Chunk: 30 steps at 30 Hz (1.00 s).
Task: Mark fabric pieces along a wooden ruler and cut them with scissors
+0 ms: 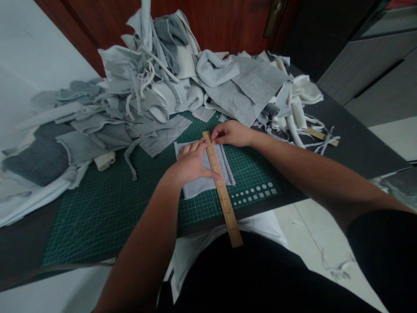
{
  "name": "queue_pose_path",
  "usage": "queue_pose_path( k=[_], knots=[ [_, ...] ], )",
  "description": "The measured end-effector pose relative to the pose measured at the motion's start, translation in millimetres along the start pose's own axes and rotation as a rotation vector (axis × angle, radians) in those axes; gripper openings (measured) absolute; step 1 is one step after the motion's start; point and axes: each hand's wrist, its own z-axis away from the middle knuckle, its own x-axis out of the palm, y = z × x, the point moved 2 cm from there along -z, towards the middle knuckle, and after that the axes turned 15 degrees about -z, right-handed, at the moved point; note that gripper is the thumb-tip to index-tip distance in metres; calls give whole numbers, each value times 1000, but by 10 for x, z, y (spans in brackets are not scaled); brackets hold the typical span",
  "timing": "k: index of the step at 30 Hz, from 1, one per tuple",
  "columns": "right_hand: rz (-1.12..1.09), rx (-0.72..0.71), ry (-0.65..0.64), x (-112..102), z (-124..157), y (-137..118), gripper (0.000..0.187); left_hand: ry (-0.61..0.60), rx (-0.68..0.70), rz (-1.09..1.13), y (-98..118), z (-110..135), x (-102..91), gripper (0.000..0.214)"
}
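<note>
A wooden ruler [224,200] lies lengthwise across a small grey piece of fabric [197,184] on the green cutting mat [107,208]. My left hand [192,163] lies flat on the fabric, fingers spread, with its fingertips pressing against the ruler's left edge. My right hand [231,133] is at the ruler's far end, fingers pinched together on something too small to make out, right beside the ruler's tip. The ruler's near end sticks out past the table's front edge.
A large heap of grey and white fabric scraps [156,82] covers the back and left of the dark table [358,148]. A second wooden stick [321,135] lies among white strips at the right. A dark red wooden door stands behind.
</note>
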Motion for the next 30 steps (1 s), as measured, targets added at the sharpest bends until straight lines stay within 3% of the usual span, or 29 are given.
queue_pose_path(
  k=[30],
  knots=[
    [226, 57, 241, -15, -170, -58, 15, 0, 3, -15, 4, 6, -9, 129]
  ],
)
